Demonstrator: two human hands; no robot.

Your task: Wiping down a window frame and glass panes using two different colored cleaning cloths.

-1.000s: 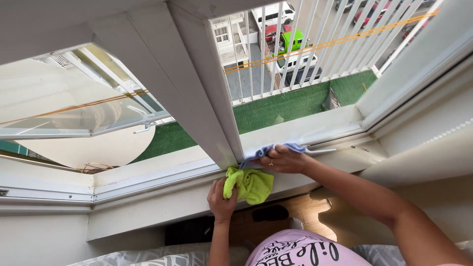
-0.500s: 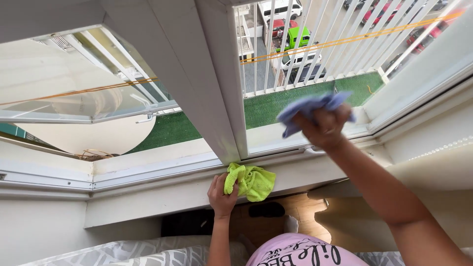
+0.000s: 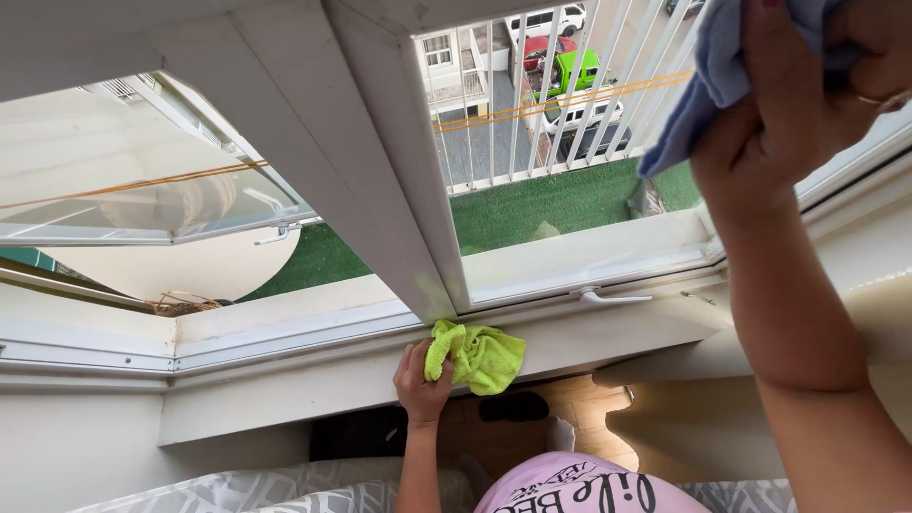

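Green cloth [image 3: 478, 356] clamped in left hand [image 3: 421, 382] at frame [image 3: 399, 190] foot; right hand [image 3: 793, 104] grips blue cloth [image 3: 708, 76] upper right, probably wiping glass.

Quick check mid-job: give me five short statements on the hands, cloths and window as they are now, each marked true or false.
1. The left hand grips a green cloth at the sill. True.
2. The right hand holds a red cloth. False: it holds a blue cloth.
3. The right hand is raised above the window handle. True.
4. Both cloths touch each other. False: they are far apart.
5. The railing outside is black. False: it is white.
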